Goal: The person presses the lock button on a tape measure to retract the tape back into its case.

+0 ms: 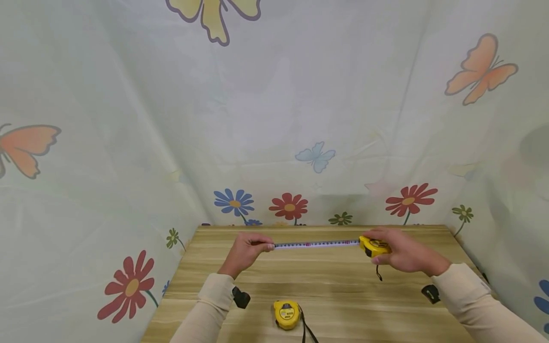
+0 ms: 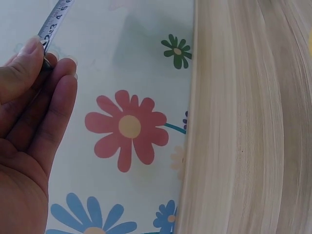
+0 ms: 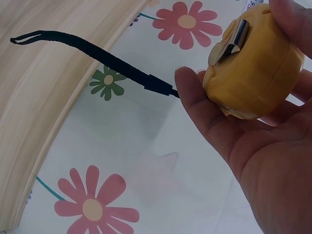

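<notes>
My right hand (image 1: 405,250) grips a yellow tape measure (image 1: 374,246) by its case. In the right wrist view the case (image 3: 258,68) shows a metal clip, and a black wrist strap (image 3: 112,61) hangs off it. The white blade (image 1: 317,244) stretches straight leftward from the case, held above the table. At its free end my left hand (image 1: 245,252) pinches the tip between thumb and fingers, which the left wrist view shows with the blade (image 2: 52,24) rising away. A second yellow tape measure (image 1: 287,314) lies on the table between my forearms.
The wood-grain table (image 1: 334,286) reaches back to a pale curtain (image 1: 274,119) printed with flowers and butterflies, which also closes in both sides. A black strap (image 1: 310,333) trails from the second tape measure toward the front. Black devices are on both wrists.
</notes>
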A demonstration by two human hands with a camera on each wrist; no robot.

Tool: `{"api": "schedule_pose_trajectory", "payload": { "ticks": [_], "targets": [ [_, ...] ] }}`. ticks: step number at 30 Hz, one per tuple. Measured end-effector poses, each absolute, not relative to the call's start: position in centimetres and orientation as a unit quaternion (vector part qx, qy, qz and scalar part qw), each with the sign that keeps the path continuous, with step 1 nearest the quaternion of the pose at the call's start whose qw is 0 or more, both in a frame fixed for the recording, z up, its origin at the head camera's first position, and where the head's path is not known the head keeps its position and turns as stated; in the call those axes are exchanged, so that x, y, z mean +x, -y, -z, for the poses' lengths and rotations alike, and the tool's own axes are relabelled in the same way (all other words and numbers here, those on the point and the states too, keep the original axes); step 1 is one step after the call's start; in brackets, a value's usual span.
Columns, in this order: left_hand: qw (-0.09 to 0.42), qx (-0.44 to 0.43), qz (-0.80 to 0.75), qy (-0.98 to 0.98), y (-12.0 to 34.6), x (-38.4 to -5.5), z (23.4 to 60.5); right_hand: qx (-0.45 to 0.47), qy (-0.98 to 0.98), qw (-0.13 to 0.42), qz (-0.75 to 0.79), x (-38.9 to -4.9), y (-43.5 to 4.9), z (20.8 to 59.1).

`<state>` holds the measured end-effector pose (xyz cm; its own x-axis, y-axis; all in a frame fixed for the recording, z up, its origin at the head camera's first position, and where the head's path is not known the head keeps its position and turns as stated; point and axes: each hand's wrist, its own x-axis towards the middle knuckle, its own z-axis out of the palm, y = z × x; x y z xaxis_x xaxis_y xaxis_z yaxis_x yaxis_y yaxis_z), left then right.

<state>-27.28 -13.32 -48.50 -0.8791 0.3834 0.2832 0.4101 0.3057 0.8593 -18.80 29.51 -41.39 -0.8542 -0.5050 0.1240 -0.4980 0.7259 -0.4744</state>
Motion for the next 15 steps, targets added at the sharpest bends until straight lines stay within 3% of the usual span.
{"api": "schedule_pose_trajectory", "payload": {
  "ticks": [15],
  "targets": [
    [0.011,-0.244,0.533,0.81,12.85,-27.15,48.6,-0.271,-0.929,0.009,0.25,-18.86,-29.46,41.34]
  ]
}}
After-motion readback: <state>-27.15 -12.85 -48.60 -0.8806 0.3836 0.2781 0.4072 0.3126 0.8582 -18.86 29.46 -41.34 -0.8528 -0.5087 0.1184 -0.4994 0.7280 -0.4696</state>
